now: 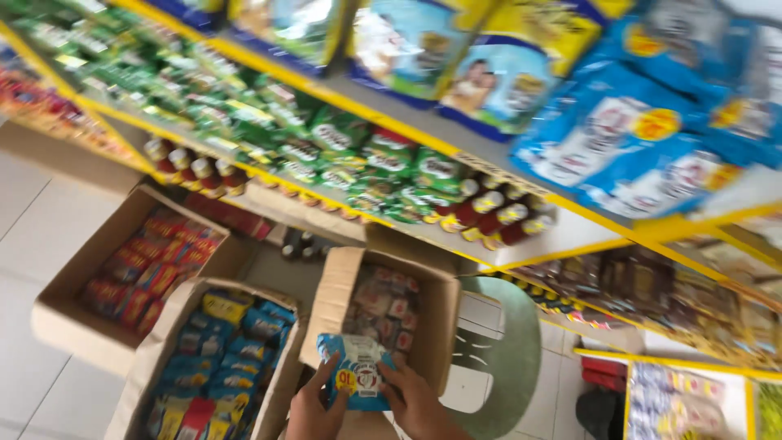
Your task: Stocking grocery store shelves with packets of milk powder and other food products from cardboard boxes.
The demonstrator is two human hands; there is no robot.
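Both my hands hold one small blue and white packet low in the head view. My left hand grips its left edge and my right hand grips its right edge. The packet is just in front of an open cardboard box filled with small reddish and pale packets. That box rests on a pale green plastic chair. The whole picture is blurred by motion.
Two more open cartons stand on the white tiled floor: one with blue and yellow packets, one with red packets. Yellow-edged shelves above carry green pouches, jars with red lids and large blue bags.
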